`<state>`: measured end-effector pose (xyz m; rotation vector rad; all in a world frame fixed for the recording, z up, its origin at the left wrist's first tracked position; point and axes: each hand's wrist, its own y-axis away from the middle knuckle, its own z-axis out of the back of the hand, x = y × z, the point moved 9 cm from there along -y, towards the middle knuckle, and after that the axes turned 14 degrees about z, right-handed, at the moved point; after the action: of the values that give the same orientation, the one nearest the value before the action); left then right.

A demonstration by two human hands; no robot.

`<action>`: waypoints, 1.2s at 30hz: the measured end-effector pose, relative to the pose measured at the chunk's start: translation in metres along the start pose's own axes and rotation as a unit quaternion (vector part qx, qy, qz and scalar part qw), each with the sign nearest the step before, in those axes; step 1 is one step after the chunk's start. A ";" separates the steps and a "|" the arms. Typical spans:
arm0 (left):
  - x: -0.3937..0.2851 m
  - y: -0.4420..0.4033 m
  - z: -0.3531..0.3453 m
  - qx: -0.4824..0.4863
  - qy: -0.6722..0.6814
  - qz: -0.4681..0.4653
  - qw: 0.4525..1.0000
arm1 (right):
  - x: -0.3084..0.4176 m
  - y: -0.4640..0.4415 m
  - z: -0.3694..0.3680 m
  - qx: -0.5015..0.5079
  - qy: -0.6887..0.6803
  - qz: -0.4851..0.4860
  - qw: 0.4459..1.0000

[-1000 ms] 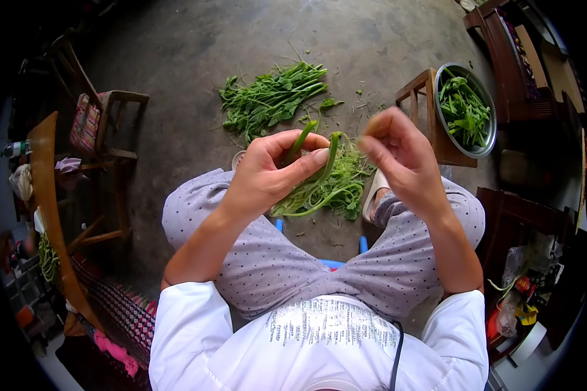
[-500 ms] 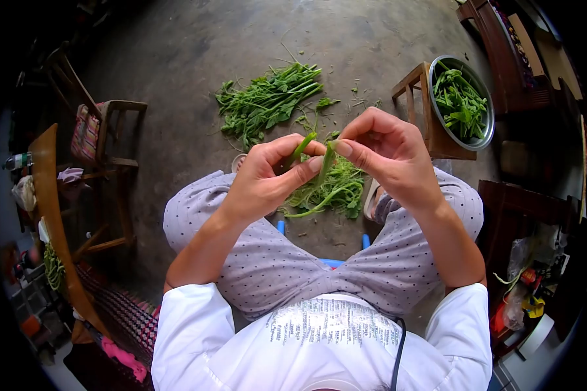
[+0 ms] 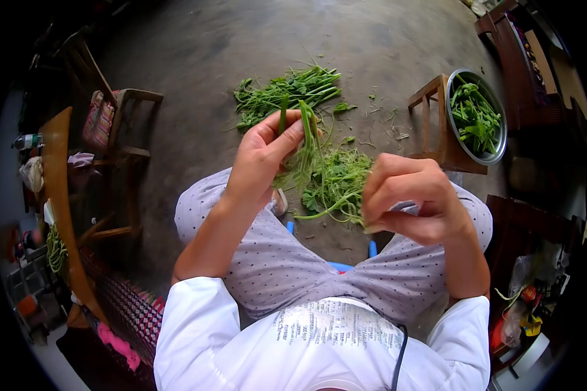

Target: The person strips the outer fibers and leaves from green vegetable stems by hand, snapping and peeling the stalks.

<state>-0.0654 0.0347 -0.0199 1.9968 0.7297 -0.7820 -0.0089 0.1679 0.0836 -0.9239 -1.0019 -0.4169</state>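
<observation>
My left hand (image 3: pixel 262 155) pinches leafy green stems (image 3: pixel 304 116) between thumb and fingers, raised over the floor between my knees. One piece pokes up behind the fingers, and thin strands hang below the hand. To the right, my right hand (image 3: pixel 411 199) has its fingers curled with the thumb close to them; whether anything is between the fingertips is blurred. Below and between the hands lies a tangled heap of green strips and leaves (image 3: pixel 339 179) on the floor. Farther off is a bundle of leafy stems (image 3: pixel 293 88).
A metal basin (image 3: pixel 503 140) of green pieces rests on a wooden stool (image 3: pixel 434 98) at the right. A wooden chair (image 3: pixel 114 111) stands at the left, beside a wooden board edge (image 3: pixel 59 156). Loose scraps are strewn over the concrete floor (image 3: pixel 195 65).
My hands have drawn apart: the right moved down and right, away from the stems. The left stays on them, raised slightly, with strands now hanging down. The view has shifted slightly.
</observation>
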 end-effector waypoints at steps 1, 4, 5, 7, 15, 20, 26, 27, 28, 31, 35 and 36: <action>-0.002 0.000 0.008 -0.027 0.015 -0.006 1.000 | 0.001 0.001 -0.001 0.017 -0.046 -0.003 0.999; -0.008 -0.002 0.020 -0.049 0.023 -0.026 0.998 | 0.002 0.006 0.003 0.033 -0.101 -0.009 0.994; -0.010 -0.002 0.022 -0.056 0.021 -0.034 0.998 | 0.001 0.007 0.002 0.038 -0.132 -0.017 0.990; -0.013 -0.001 0.022 -0.048 0.019 -0.041 0.998 | -0.016 0.013 -0.008 0.072 -0.047 -0.083 0.993; -0.025 0.006 0.016 0.027 0.017 -0.085 0.996 | -0.068 0.043 -0.010 0.168 0.345 -0.202 0.901; -0.029 0.010 0.009 0.027 0.003 -0.081 0.996 | -0.046 0.032 -0.004 0.145 0.440 -0.099 0.881; -0.026 0.010 -0.001 0.047 0.020 -0.065 0.997 | -0.045 0.023 0.022 0.009 0.388 -0.136 0.912; -0.026 0.010 -0.002 0.049 0.020 -0.064 0.997 | -0.043 0.019 0.022 0.008 0.389 -0.137 0.911; -0.026 0.011 -0.004 0.051 -0.003 -0.072 0.996 | -0.042 0.017 0.025 -0.053 0.295 -0.144 0.943; -0.023 0.012 -0.012 0.054 -0.022 -0.081 0.995 | -0.044 0.012 0.018 -0.133 0.151 -0.121 0.972; -0.017 0.008 -0.017 0.059 -0.037 -0.092 0.993 | -0.052 0.014 0.013 -0.198 0.048 -0.131 0.970; -0.017 0.007 -0.018 0.060 -0.043 -0.095 0.993 | -0.054 0.015 0.014 -0.200 0.039 -0.153 0.967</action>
<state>-0.0664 0.0433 0.0046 2.0055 0.8486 -1.0410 -0.0333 0.1829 0.0330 -1.1044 -1.0082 -0.9362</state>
